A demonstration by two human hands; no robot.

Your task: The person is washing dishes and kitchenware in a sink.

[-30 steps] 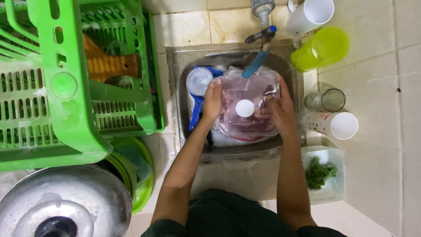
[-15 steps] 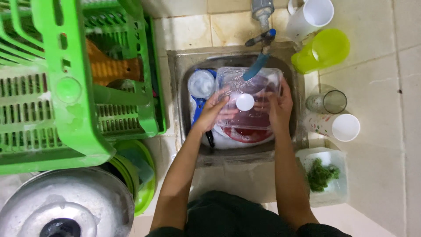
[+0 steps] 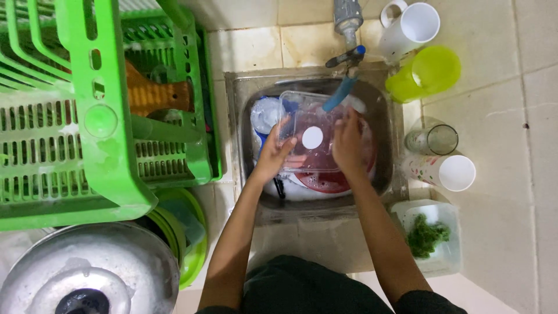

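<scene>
A clear, square plastic container (image 3: 317,131) with rounded corners is held inside the steel sink (image 3: 390,174), under the blue tap spout (image 3: 339,94). Its left edge is clamped by the left hand (image 3: 273,154); the right hand (image 3: 347,142) is pressed flat on it. Little room is left by the sink walls, and a red plate (image 3: 325,181) lies underneath.

Clear glossy plastic container (image 3: 317,131); dull metal sink (image 3: 390,122); green plastic rack (image 3: 110,116).

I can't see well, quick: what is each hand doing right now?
Left hand: holding the clear plastic container by its edge.
Right hand: resting on the container; grip cannot be told.
</scene>
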